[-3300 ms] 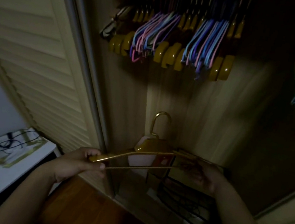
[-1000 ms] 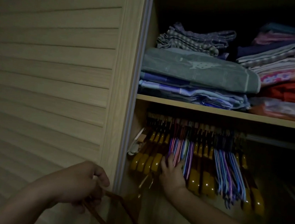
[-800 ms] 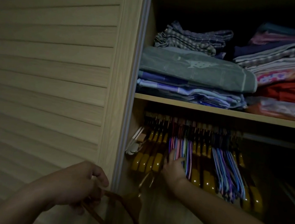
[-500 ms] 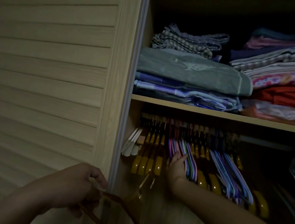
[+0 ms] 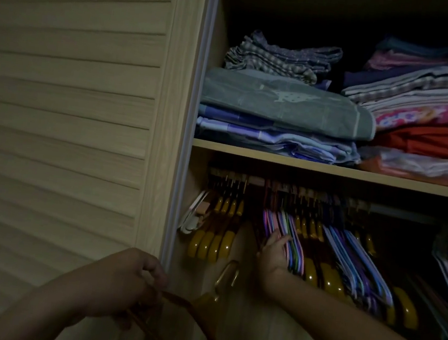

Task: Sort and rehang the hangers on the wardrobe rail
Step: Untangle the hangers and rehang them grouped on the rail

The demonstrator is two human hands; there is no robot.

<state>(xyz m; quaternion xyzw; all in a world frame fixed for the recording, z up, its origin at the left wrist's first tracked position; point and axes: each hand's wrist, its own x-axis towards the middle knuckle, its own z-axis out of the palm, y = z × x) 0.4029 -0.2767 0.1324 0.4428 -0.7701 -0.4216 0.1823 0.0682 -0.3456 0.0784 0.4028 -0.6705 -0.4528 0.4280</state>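
Curled fingers of the left hand (image 5: 121, 284) grip a brown wooden hanger (image 5: 200, 308) low beside the wardrobe's door frame. Straight-fingered, the right hand (image 5: 273, 250) presses the coloured hangers (image 5: 290, 240) sideways along the rail (image 5: 398, 212), holding nothing.

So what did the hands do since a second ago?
The right hand pushed the coloured hangers rightward, opening a gap beside the yellow hangers. The left hand kept its grip on the brown hanger.
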